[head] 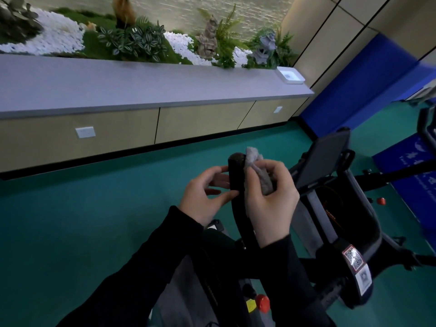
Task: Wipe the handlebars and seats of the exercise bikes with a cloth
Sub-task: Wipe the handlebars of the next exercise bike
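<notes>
A black handlebar end (236, 175) of an exercise bike (330, 208) rises in the middle of the view. My right hand (271, 201) grips a crumpled grey cloth (259, 171) and holds it against the bar's right side. On the bar's left side, my left hand (207, 194) has its thumb and fingers curled toward the bar, with the fingertips touching it. The bike's tilted black console screen (323, 161) stands just right of my hands. The seat is not in view.
A long grey-topped cabinet (153, 90) with plants and white pebbles runs along the wall behind. A white tray (290, 75) sits at its right end. Green floor (82, 220) lies to the left, blue mats (405, 185) and another machine (427, 128) to the right.
</notes>
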`<action>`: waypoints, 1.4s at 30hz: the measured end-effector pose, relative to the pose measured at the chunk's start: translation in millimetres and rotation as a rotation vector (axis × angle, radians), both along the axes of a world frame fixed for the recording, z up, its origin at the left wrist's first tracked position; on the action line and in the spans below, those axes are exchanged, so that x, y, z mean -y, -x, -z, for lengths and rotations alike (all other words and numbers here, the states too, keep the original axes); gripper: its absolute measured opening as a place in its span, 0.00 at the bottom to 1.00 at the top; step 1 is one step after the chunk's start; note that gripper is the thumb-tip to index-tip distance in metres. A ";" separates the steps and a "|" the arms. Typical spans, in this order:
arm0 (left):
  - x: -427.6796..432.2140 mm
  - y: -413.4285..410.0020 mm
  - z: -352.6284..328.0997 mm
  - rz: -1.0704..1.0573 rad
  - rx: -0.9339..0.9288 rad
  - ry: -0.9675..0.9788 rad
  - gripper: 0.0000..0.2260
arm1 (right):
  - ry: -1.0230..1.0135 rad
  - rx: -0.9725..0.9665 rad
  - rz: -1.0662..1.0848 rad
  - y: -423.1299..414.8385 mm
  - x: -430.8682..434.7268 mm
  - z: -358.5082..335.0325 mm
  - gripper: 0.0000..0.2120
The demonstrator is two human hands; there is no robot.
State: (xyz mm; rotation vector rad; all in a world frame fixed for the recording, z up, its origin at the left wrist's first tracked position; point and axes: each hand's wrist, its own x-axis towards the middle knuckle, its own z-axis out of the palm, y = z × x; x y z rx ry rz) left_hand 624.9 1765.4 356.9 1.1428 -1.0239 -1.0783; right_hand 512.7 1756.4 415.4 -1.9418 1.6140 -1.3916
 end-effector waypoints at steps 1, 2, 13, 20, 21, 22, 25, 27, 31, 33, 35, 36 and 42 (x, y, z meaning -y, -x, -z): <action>0.3 -0.3 0.4 0.015 -0.034 -0.003 0.21 | 0.031 -0.005 -0.005 -1.9 1.8 -0.9 0.03; 0.7 -1.0 0.9 0.025 -0.059 -0.002 0.21 | 0.047 -0.010 -0.011 -1.6 1.2 -0.4 0.04; 4.4 -3.1 3.7 0.061 -0.150 -0.003 0.21 | 0.104 -0.067 -0.079 1.8 -5.2 1.1 0.02; -0.8 -1.6 -3.4 0.041 -0.150 0.011 0.20 | 0.021 -0.075 -0.058 11.6 -17.3 10.1 0.01; -1.4 -1.0 -4.2 0.041 -0.151 0.010 0.20 | 0.017 -0.064 -0.035 8.5 -14.7 9.1 0.01; -1.8 -0.7 -4.6 0.041 -0.147 0.010 0.20 | -0.005 -0.048 -0.018 5.8 -12.4 9.1 0.03; -3.6 -0.6 -4.3 0.038 -0.127 0.012 0.20 | -0.156 0.018 -0.030 0.4 -7.4 10.9 0.10; -3.9 0.7 -2.5 0.029 -0.131 0.011 0.20 | -0.255 0.084 -0.044 -3.6 -0.4 9.7 0.11; -5.6 8.3 1.8 -0.021 -0.179 -0.010 0.21 | -0.480 0.364 -0.106 -9.7 26.7 -2.7 0.11; -7.3 13.2 2.8 -0.073 -0.190 -0.019 0.21 | -0.561 0.361 -0.150 -5.7 34.7 -4.6 0.11; -9.2 15.8 4.7 -0.130 -0.172 -0.023 0.21 | -0.572 0.262 -0.161 3.1 31.0 0.7 0.10; -10.1 16.1 5.6 -0.155 -0.145 -0.024 0.20 | -0.566 0.200 -0.152 8.7 25.2 5.7 0.10; -12.4 14.4 5.4 -0.153 -0.082 -0.018 0.18 | -0.532 0.209 -0.141 12.6 12.6 8.8 0.10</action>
